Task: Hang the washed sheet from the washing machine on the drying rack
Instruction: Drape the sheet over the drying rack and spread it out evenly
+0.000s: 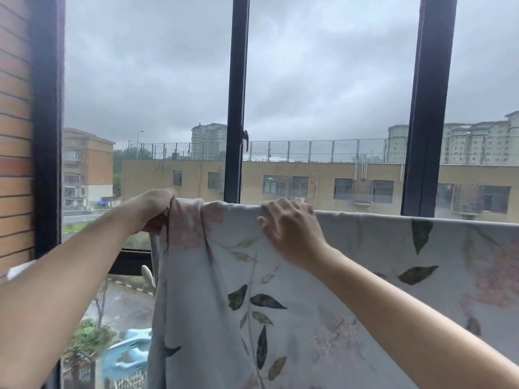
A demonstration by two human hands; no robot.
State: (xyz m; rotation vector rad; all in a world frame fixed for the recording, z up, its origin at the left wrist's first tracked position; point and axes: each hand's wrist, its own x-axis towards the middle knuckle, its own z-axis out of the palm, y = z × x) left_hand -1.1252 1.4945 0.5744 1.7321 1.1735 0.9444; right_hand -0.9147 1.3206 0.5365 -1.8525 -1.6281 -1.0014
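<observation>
Head view is showing a big window (237, 96) with 3 dark upright frame bars. It is filling the upper half of the picture, from 9 o'clock over 12 o'clock to 3 o'clock, and grey sky and buildings are showing through the glass.

The sheet (309, 318), pale with dark leaves and pink flowers, is hanging in the lower half, from 6 o'clock up to 3 o'clock. Its top fold is running in a nearly straight line across the middle and toward 3 o'clock. What is carrying it is hidden under the cloth. At its 9 o'clock end the sheet is bunching into folds and is falling straight down.

A brick wall (15, 136) is standing at the 9 o'clock edge.

2 bare arms are reaching up from 7 o'clock and 5 o'clock. The left hand (153, 210), at 9 o'clock from the centre, is gripping the bunched end of the sheet with curled fingers. The right hand (289, 231), just below the centre, is lying on the top fold with its fingers straight and spread, and it is pinching nothing.

A blue plastic object (129, 352) is showing at 7 o'clock, partly behind the sheet. A small handle (245, 140) is sitting on the middle frame bar.
</observation>
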